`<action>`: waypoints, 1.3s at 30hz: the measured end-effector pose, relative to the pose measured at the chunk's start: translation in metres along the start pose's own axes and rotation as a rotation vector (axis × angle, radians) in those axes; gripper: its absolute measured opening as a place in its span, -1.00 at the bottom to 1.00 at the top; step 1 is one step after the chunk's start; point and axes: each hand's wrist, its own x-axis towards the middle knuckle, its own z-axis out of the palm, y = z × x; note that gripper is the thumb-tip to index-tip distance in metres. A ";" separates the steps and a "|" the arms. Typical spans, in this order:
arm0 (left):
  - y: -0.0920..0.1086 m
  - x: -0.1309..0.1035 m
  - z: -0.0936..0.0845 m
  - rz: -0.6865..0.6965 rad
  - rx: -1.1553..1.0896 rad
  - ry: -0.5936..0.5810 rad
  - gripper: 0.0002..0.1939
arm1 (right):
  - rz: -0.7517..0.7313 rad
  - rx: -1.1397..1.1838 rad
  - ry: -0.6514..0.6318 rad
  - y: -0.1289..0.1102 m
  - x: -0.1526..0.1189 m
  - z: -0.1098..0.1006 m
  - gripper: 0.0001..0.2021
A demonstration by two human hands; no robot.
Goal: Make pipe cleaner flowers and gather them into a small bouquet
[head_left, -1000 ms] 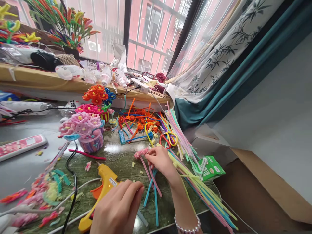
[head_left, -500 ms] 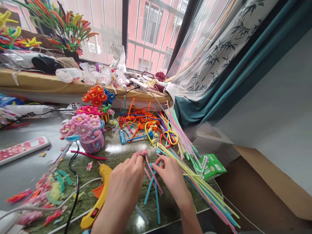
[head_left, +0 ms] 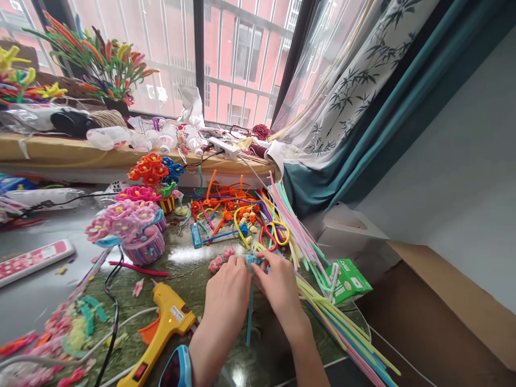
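Note:
A small blue pipe-cleaner flower (head_left: 252, 260) is pinched between the fingertips of my left hand (head_left: 229, 293) and my right hand (head_left: 279, 285). Its blue stem (head_left: 249, 320) hangs down between the two hands. Both hands are closed; the fingers partly cover the flower. Just beyond my left knuckles, two pink curled pipe-cleaner pieces (head_left: 216, 263) show on the dark green tabletop. A yellow hot glue gun (head_left: 167, 317) lies left of my left wrist, which wears a blue watch (head_left: 177, 367).
Loose pipe cleaners (head_left: 342, 322) run along the right side, near scissors (head_left: 278, 234) and a green box (head_left: 350, 280). Finished flower pots (head_left: 143, 247) stand at the left behind a black cable (head_left: 115, 317). Orange pieces (head_left: 229, 201) lie at the back; an open cardboard box (head_left: 451, 293) stands right.
My left hand has moved right, off the pink pieces and onto the blue flower. The pink pieces now lie behind it. The view has shifted slightly, showing more of the glue gun.

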 end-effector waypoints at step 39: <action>-0.005 0.019 -0.030 -0.112 -0.361 0.465 -0.69 | -0.368 0.833 0.120 -0.037 0.089 -0.028 -0.76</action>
